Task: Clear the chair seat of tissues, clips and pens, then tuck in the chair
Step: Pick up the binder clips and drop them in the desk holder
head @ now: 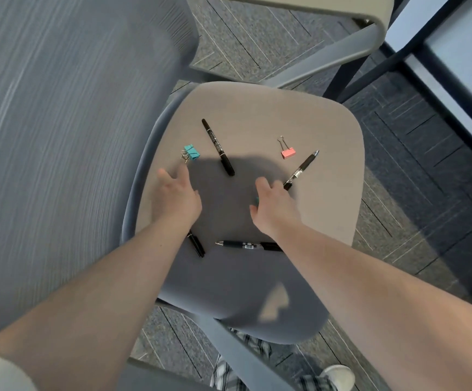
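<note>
The chair's grey seat (328, 131) fills the middle of the head view. On it lie a black marker (217, 146), a teal binder clip (191, 154), a pink binder clip (287, 152), a clear-barrelled pen (301, 170), a black gel pen (247, 245) near the front and a short black pen (196, 244) partly under my left forearm. My left hand (177, 193) hovers with fingers apart just below the teal clip. My right hand (274, 204) reaches beside the clear pen's lower end, with a small teal thing showing under its fingers. No tissues are visible.
The chair's mesh backrest (59, 136) rises at the left. An armrest (342, 12) crosses the top. A table with dark legs (455, 66) stands at the right over patterned carpet (426, 193). My plaid trousers and a white shoe (339, 376) show below the seat.
</note>
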A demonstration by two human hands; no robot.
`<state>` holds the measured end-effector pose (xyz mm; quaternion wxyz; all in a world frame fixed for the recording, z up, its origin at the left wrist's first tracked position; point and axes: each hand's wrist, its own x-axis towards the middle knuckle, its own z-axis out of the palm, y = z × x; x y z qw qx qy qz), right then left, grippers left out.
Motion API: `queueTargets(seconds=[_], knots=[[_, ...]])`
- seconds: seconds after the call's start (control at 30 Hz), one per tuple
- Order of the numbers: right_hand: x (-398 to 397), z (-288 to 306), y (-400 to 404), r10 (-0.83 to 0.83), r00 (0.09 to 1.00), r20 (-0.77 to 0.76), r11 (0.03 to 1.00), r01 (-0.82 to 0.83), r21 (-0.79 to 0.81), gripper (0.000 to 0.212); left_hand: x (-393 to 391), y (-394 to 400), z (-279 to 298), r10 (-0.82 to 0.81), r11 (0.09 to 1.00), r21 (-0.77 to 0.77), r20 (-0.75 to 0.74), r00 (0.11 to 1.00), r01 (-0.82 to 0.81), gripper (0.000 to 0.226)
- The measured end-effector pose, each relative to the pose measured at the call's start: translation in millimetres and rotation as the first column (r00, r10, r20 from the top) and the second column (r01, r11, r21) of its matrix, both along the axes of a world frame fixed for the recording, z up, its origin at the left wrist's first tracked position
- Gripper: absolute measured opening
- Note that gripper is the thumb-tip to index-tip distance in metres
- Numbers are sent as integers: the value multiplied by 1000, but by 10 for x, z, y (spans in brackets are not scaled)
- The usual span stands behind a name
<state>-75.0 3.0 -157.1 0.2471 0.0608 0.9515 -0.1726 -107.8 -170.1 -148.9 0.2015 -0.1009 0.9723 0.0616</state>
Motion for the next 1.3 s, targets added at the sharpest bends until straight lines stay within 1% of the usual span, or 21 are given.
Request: queueTargets(seconds=[0.13, 0.23, 0.33, 0.4, 0.47, 0.53, 0.6, 0.7, 0.77, 0.83, 0.9, 1.0, 1.1, 1.2, 1.27, 1.3], knots=[[-13, -71, -32, -4, 1000, 16, 1000, 4, 11, 27, -42, 27, -112, 47, 998, 36, 118, 992, -51, 46], [-52, -78, -48, -17, 1000, 21, 1000, 17, -4, 24, -51, 54, -150, 30, 998, 57, 152, 988, -39, 39], [-103, -36, -58, -15, 1000, 13, 1000, 15, 24, 21, -63, 64, -122, 7, 994, 107, 81, 997, -15, 31], [-124, 5, -67, -37, 999, 11, 999, 38, -26, 22, -80, 66, -100, 3, 987, 161, -9, 1000, -2, 28], [-169, 41, -75, -133, 991, -13, 982, 130, -139, 21, -134, 65, -77, 14, 973, 232, -98, 995, 9, 24], [-226, 88, -67, -262, 964, -39, 942, 246, -227, 15, -206, 66, -49, 50, 960, 278, -146, 988, -7, 24], [-303, 135, -36, -362, 931, -42, 910, 343, -231, 10, -299, 65, -35, 110, 948, 313, -161, 981, -55, 27], [-428, 146, 50, -496, 866, -63, 851, 471, -230, 8, -440, 78, -46, 184, 929, 346, -130, 974, -129, 33], [-512, 99, 117, -577, 814, -72, 800, 545, -251, 8, -508, 92, -83, 161, 935, 335, -120, 980, -112, 42], [-576, 51, 176, -619, 783, -64, 768, 587, -255, 8, -555, 100, -122, 113, 948, 310, -112, 987, -74, 55], [-618, 25, 212, -621, 781, -63, 768, 591, -247, 12, -585, 91, -167, 107, 951, 301, -93, 990, -75, 64], [-673, -30, 231, -608, 790, -81, 784, 581, -217, 13, -620, 73, -245, 129, 958, 263, -40, 991, -114, 67], [-741, -114, 240, -586, 805, -91, 807, 570, -153, 27, -640, 80, -294, 135, 965, 227, -5, 991, -130, 60], [-792, -147, 247, -530, 847, -45, 848, 527, -60, 44, -651, 110, -322, 116, 970, 215, -16, 993, -110, 50], [-806, -149, 240, -488, 873, -28, 873, 488, 6, 51, -658, 134, -345, 110, 972, 210, -25, 994, -103, 44], [-810, -148, 230, -468, 883, -29, 883, 468, 31, 51, -659, 143, -357, 108, 973, 209, -27, 994, -100, 41]])
